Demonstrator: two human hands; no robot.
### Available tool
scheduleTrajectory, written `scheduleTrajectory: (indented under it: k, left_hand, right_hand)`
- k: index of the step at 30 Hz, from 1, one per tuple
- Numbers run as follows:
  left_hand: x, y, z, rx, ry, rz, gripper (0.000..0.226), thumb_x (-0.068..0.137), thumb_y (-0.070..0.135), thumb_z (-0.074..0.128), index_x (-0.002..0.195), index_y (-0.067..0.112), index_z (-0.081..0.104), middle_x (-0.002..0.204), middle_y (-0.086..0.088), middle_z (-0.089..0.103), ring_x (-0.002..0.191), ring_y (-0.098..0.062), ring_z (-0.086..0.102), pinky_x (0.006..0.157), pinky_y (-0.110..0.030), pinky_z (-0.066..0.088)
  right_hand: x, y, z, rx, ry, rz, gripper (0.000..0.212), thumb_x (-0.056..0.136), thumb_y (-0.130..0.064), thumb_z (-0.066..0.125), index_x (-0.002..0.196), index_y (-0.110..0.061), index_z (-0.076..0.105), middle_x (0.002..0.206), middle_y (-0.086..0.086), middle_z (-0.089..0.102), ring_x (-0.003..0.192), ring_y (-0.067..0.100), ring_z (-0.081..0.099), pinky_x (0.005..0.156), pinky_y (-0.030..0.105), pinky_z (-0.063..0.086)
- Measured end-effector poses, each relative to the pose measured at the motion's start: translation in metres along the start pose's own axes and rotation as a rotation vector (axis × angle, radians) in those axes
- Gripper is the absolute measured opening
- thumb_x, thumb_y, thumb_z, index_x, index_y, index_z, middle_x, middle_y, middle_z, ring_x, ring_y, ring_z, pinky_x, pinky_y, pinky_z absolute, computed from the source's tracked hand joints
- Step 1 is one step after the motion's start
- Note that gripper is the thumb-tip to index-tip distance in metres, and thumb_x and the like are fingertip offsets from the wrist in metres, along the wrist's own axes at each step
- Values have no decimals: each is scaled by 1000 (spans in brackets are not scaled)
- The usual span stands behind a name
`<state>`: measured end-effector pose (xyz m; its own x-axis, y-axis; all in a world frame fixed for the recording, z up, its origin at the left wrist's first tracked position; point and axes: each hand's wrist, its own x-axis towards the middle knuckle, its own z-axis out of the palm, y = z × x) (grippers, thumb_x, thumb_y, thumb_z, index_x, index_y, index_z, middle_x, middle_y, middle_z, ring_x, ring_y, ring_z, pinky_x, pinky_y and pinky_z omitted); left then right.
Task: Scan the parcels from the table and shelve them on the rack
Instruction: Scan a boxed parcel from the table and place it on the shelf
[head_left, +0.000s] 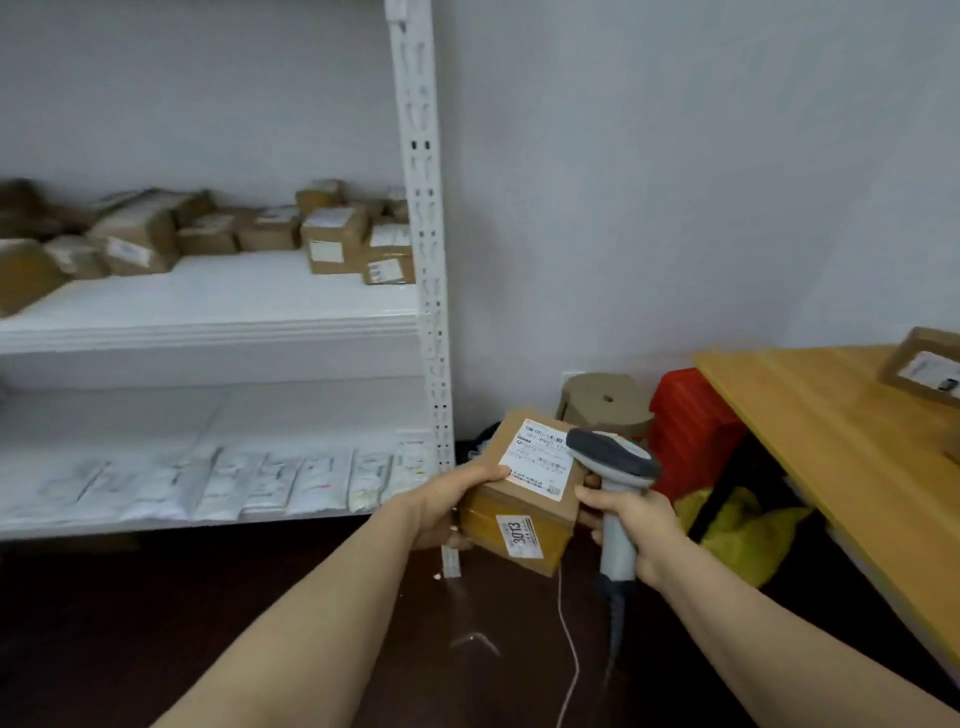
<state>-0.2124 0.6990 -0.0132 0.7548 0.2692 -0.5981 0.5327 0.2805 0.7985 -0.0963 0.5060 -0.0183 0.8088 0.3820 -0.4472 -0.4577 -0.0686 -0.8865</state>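
Observation:
A small brown cardboard parcel (519, 499) with a white shipping label on top and a "3013" sticker on its near side is held by my left hand (449, 506) at its left edge. My right hand (631, 525) grips the handle of a grey barcode scanner (615, 467), whose head sits over the label's right end; its fingertips also touch the parcel's right side. The white rack (421, 260) stands to the left, with several brown boxes (332, 239) on its upper shelf and several white mailer bags (249, 483) on the lower one.
A wooden table (831, 441) runs along the right, with another cardboard parcel (924, 369) at its far end. Under and beside it are a red crate (685, 421), a brown paper roll (605, 402) and a yellow bag (737, 530). The scanner cable (569, 649) hangs toward the dark floor.

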Motion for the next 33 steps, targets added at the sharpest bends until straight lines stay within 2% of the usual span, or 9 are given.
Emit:
scheduleTrajectory:
  k: [5,10,14,17,19,23,26,28,33]
  left_hand:
    - [-49,-28,-115,-52,174,45,59,63,52,80,113,24,63,108,-4,70,102,-23,64,89,-44,52]
    - [-102,-57,-248,-84,241,56,50,67,58,74,110,36,64,101,3,74,101,-18,66,71,-34,51]
    - [-147,-55,-354,-93,322,110,31,74,52,71,101,38,66,93,6,74,96,-16,66,73,-34,53]
    - [-165,-37,-412,-107,380,172,33,76,50,70,102,31,66,87,4,74,94,-18,66,76,-36,55]
    - [-165,-16,-437,-108,396,230,32,76,51,70,100,29,66,81,4,74,89,-17,66,72,-33,55]
    - [-153,37,-464,-117,417,349,33,79,59,63,102,36,60,96,-1,70,97,-20,64,75,-37,54]
    - [-136,79,-478,-94,422,358,35,80,65,56,102,37,57,101,-1,70,99,-20,63,73,-36,53]
    - [-119,105,-487,-68,422,354,35,83,66,52,101,36,54,103,-1,68,98,-20,61,73,-36,52]
    - [-60,165,-505,13,419,328,42,86,65,46,115,34,45,104,1,63,97,-19,58,90,-41,45]
  right_hand:
    - [-18,24,119,-38,-138,15,26,69,5,78,89,-5,66,68,7,74,54,18,70,39,21,47]
    - [-37,57,262,-101,-249,30,33,67,4,79,96,-5,66,75,9,75,65,24,71,59,32,54]
    - [-61,62,375,-136,-339,-8,31,67,-3,82,94,-8,67,72,4,75,60,15,71,48,24,50]
    - [-73,46,436,-141,-350,-80,35,66,-5,84,96,-8,67,79,7,76,71,20,73,49,24,50]
    - [-74,28,464,-120,-334,-146,36,66,-7,84,98,-8,68,86,7,75,81,24,71,53,27,51]
    - [-61,-17,501,-91,-322,-260,34,69,-12,83,100,-8,70,91,7,75,82,22,70,53,29,50]
    - [-40,-44,524,-75,-303,-314,35,72,-17,82,102,-7,68,92,10,74,73,22,68,53,29,50]
    - [-21,-59,539,-51,-288,-321,32,73,-20,82,99,-9,67,82,10,74,64,20,68,53,29,52]
    - [37,-93,571,-26,-248,-320,27,73,-24,83,90,-12,65,71,7,72,53,15,65,49,27,52]
